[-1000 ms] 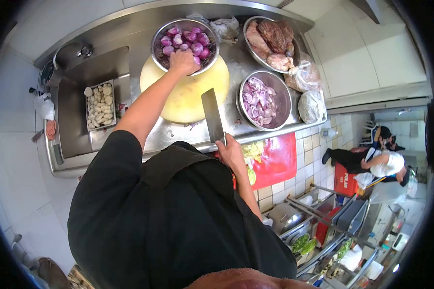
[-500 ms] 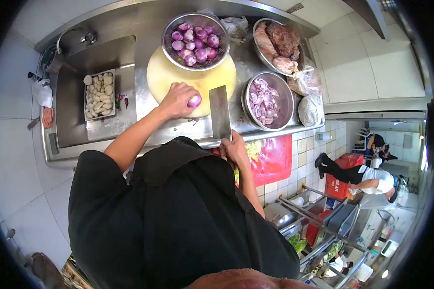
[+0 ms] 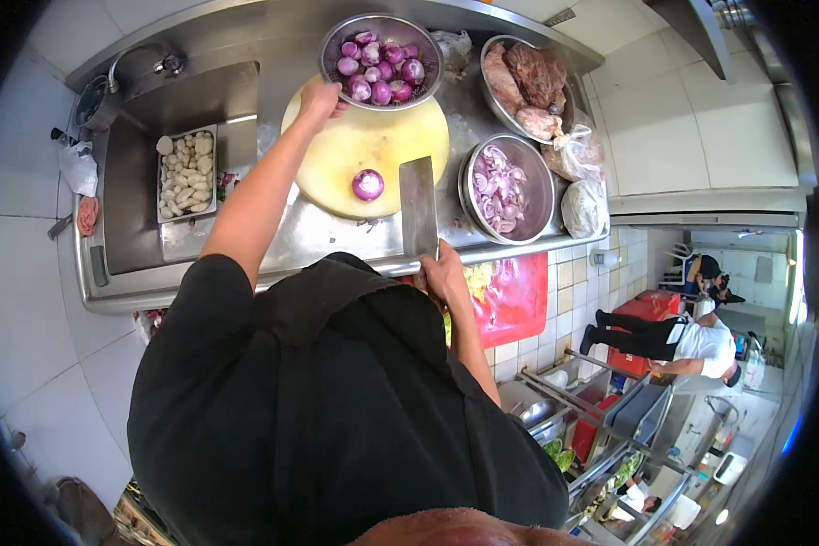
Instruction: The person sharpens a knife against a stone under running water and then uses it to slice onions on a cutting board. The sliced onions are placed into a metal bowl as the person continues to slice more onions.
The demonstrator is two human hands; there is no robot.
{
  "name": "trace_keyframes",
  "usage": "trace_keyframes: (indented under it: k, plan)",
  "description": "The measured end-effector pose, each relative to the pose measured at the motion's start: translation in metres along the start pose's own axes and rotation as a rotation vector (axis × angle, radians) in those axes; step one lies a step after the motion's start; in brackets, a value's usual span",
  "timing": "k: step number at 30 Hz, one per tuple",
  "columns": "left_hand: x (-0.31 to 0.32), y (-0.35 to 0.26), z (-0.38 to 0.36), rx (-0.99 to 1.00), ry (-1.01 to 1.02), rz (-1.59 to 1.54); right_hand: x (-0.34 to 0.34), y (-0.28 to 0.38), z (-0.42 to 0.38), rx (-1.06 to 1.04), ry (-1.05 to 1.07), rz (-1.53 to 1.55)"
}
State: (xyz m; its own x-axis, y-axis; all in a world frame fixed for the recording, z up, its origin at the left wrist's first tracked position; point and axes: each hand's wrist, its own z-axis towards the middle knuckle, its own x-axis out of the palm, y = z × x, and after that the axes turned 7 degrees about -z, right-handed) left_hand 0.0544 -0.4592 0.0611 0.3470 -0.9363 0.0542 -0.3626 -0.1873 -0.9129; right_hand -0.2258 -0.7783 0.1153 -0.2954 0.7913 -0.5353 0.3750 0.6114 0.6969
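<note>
My left hand (image 3: 322,102) is at the near left rim of a steel colander (image 3: 334,89) of peeled red onions, its fingers curled against the rim. The colander overlaps the far edge of a round, yellowish cutting board (image 3: 328,182). One peeled red onion (image 3: 368,185) lies alone on the board's near part. My right hand (image 3: 441,273) grips a cleaver (image 3: 419,205) by its handle, low at the counter's front edge. The broad blade points away from me over the board's right side. To the right, a steel bowl (image 3: 464,187) holds sliced red onion (image 3: 500,191).
A bowl of meat (image 3: 532,77) and plastic bags (image 3: 584,209) sit at the right. A tray of pale peeled pieces (image 3: 187,173) rests in the sink (image 3: 136,246). Below the counter edge is a red board (image 3: 519,305). Another person (image 3: 701,350) stands farther right.
My left hand has let go of the onion and moved away from me to the colander. The colander has shifted away and slightly right. The cleaver stays in my right hand.
</note>
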Motion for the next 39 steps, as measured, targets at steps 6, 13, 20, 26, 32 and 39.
trace_keyframes:
  k: [6, 13, 20, 26, 32, 39]
  plan:
    - [-0.021, -0.021, 0.012, 0.0, 0.069, 0.257, -0.002, 0.007, -0.001, 0.009, -0.012, -0.065]
    - [-0.018, -0.016, -0.011, 0.26, -0.171, 0.355, -0.008, 0.02, -0.004, 0.07, -0.002, -0.064]
    - [-0.034, 0.059, -0.148, 0.665, 0.29, 0.367, -0.003, 0.031, -0.019, -0.177, -0.248, -0.403]
    - [-0.035, 0.074, -0.189, 0.882, 0.389, 0.489, -0.012, 0.077, -0.04, -0.166, -0.138, -0.598]
    - [-0.026, 0.073, -0.183, 0.922, 0.372, 0.589, -0.01, 0.074, -0.037, -0.244, -0.126, -0.718]
    - [-0.028, 0.078, -0.18, 0.893, 0.397, 0.563, 0.02, 0.066, -0.014, -0.3, -0.121, -0.692]
